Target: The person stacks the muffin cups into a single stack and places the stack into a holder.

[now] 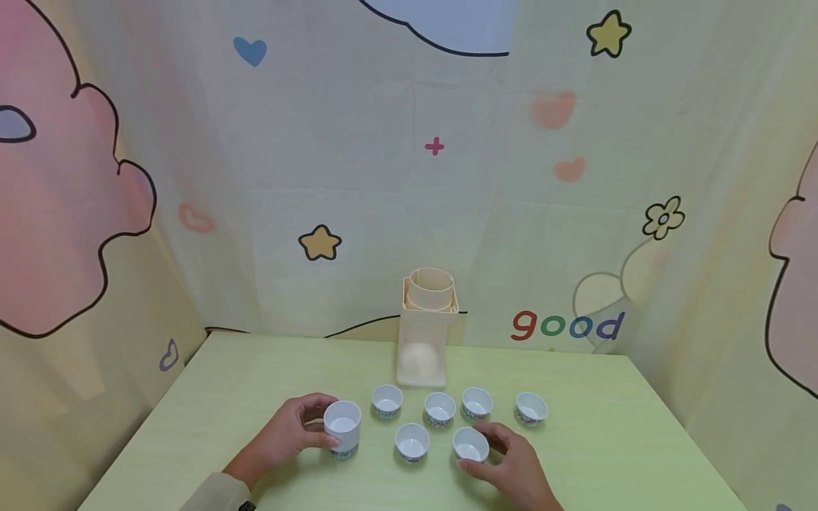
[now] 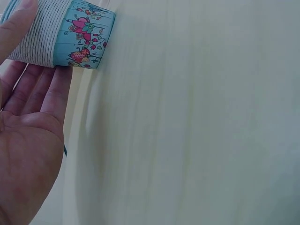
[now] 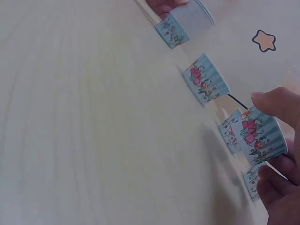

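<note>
My left hand holds a stack of nested paper cups upright, thumb on the near side and fingers behind. In the left wrist view the stack shows many layered rims above one blue cup with a flower print. My right hand pinches a single paper cup between thumb and fingers. The right wrist view shows this cup with its blue-striped, strawberry-printed side. Between the two hands a paper cup stands mouth up on the table.
Behind the hands, more paper cups stand mouth up: one at left, two near the middle, and one farther right. A cream cup-holder-like stand with a round top rises at the table's back, before a printed curtain.
</note>
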`<state>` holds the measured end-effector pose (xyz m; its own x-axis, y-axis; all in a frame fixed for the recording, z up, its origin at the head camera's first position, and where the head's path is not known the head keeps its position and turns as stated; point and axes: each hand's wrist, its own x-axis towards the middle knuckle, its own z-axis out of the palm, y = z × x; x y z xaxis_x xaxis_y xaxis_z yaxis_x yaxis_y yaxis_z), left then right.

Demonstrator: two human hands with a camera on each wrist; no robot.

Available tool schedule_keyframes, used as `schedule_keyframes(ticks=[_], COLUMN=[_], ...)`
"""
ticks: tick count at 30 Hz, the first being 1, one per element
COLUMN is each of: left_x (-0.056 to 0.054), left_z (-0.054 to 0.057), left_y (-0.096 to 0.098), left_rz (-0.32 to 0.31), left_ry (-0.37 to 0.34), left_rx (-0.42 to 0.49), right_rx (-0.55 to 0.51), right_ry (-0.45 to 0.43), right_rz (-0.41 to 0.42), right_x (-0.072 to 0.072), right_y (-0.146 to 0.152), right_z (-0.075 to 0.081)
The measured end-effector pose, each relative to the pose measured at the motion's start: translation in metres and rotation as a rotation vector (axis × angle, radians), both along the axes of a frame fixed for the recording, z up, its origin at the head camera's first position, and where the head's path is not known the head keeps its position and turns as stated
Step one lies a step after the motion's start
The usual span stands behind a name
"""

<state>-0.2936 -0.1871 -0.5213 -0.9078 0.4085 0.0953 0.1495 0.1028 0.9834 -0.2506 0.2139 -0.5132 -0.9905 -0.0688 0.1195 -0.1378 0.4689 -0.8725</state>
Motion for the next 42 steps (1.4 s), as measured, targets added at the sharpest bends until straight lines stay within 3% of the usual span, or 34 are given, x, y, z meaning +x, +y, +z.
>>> schedule_keyframes(ticks=[14,22,29,42], left_x=[0.0,0.0,-0.001,-0.001], left_z=[0.002,0.002,0.002,0.003], left_y=[0.0,0.0,0.0,0.0], left_rz=[0.0,0.002,0.003,0.007], left_ry=[-0.012,-0.024,-0.024,-0.026], left_rx=[-0.011,-0.007,-0.014,-0.014], right_rx=[-0.153,-0.197,-0.306,-0.371], right_ry=[0.008,-0.008,-0.067,-0.018], right_rz=[0.104,0.119,0.127,0.188], right_x=[0.003,0.006,0.007,0.002], right_y=[-0.015,-0.025,-0.037,-0.055], right_z=[0.016,0.026,0.035,0.042])
